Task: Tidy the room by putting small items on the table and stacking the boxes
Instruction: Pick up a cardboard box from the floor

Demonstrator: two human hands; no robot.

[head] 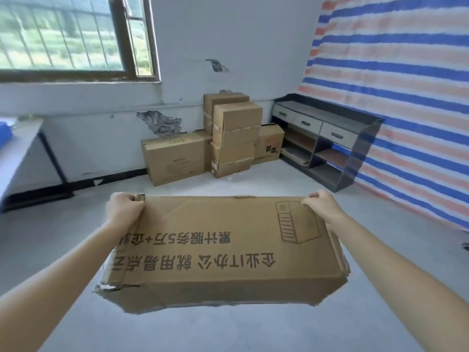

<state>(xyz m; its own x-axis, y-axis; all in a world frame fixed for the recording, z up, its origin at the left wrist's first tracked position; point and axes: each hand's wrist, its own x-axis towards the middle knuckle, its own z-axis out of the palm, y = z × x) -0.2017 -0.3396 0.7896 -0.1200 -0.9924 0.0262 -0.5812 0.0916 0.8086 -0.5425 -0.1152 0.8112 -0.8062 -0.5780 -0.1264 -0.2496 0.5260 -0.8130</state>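
Note:
I hold a large, long cardboard box (218,252) with black printed characters and a drawing of a computer tower, lifted above the floor in front of me. My left hand (124,208) grips its far left corner and my right hand (322,205) grips its far right corner. The near left corner of the box is torn. Against the far wall stands a pile of several cardboard boxes (228,133): a wide one on the floor at the left, taller ones stacked in the middle, a smaller one at the right.
A grey cabinet with three drawers and open shelves (327,138) stands along the striped tarpaulin wall on the right. A white table (20,148) with something blue on it is at the left edge, under a window. Bare grey floor lies between me and the pile.

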